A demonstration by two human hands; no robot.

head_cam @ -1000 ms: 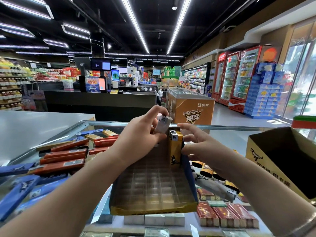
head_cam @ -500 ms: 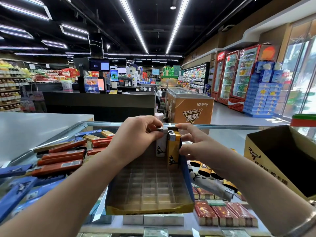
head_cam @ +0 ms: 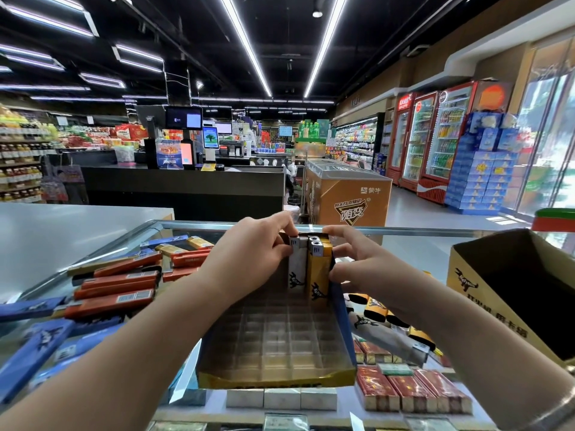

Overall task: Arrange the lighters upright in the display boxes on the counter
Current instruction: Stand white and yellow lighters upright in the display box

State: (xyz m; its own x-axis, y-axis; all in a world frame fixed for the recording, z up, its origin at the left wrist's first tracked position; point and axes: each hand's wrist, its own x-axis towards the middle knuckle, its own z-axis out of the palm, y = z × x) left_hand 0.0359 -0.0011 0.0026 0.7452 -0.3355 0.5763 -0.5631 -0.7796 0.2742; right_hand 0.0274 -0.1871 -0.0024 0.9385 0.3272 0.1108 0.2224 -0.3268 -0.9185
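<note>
I start from the glass surface [head_cam: 413, 244], which carries the display box [head_cam: 277, 340], a light card tray with a clear moulded grid of small cells; I judge it flimsy enough to slide or buckle if I lean on it, so one hand should steady a wall. To its right stands an open carton [head_cam: 510, 293], and loose lighters [head_cam: 373, 309] lie flat between the two. My right hand [head_cam: 367, 269] curls its grip round the yellow lighters [head_cam: 319, 269] standing at the far right corner, bracing them. My left hand [head_cam: 249, 259] pinches the white lighter [head_cam: 295, 269] near its metal cap, upright just beside the yellow ones. These feel to me like light, stiff, smooth plastic bodies, slippery at the sides and quick to topple, so I would hold high and press straight down.
</note>
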